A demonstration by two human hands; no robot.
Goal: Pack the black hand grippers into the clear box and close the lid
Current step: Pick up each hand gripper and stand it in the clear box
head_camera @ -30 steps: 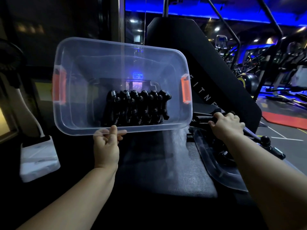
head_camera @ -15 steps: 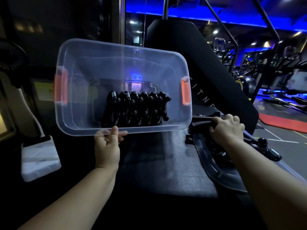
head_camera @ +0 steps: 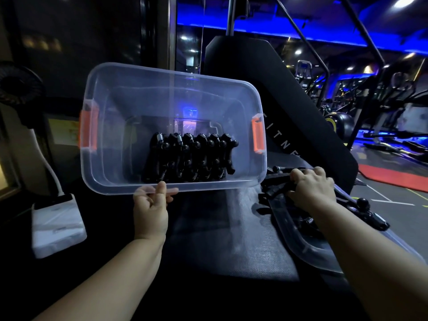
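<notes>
The clear box with orange side latches is tilted up, its opening facing me. My left hand grips its near rim from below. Inside it, several black hand grippers stand packed in a row against the lower wall. My right hand is curled over loose black hand grippers lying to the right of the box. More loose grippers lie beyond my right forearm. The clear lid lies flat under my right arm.
Everything rests on a dark padded bench surface. A white block with a cable sits at the left. A black padded machine panel rises behind the box. Gym machines stand in blue light at the far right.
My right hand has slid a little left and lower onto the loose grippers beside the box. The box has stayed tilted in my left hand.
</notes>
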